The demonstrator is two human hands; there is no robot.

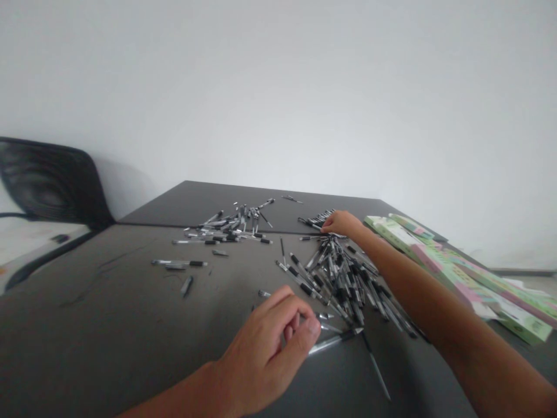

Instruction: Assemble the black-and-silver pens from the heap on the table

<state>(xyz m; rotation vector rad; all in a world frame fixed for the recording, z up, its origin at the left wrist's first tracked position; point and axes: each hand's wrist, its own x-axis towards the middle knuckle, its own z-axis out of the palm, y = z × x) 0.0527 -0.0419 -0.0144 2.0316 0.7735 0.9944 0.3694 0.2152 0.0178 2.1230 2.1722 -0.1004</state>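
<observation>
1. Left hand point(265, 348): nearest the camera, fingers curled toward the thumb in a loose pinch; whether it grips anything cannot be told.
2. Loose pen point(335, 341): one, lying flat on the near side of the heap, just beyond the left hand's thumb.
3. Right hand point(342, 223): reaching far across, palm down, fingers extended and not clenched, touching the near end of a short row of pens point(316, 220).
4. Main heap of pens point(343, 278): many black-and-silver pens, crossed at all angles, lying right of centre between the two hands.
5. Second pile of pens point(228, 226): smaller and more spread out, on the far side, left of the main heap.
6. Stray pens point(179, 263): a few, left of centre, well apart from both hands.
7. Long single pen point(376, 368): near right, slanting away from the heap's near edge.
8. Table point(87, 325): dark grey, with a seam across its far part.
9. Green and pink boxes point(456, 278): stacked flat, far right, at the table's edge.
10. Black chair back point(47, 183): far left, beyond the table.
</observation>
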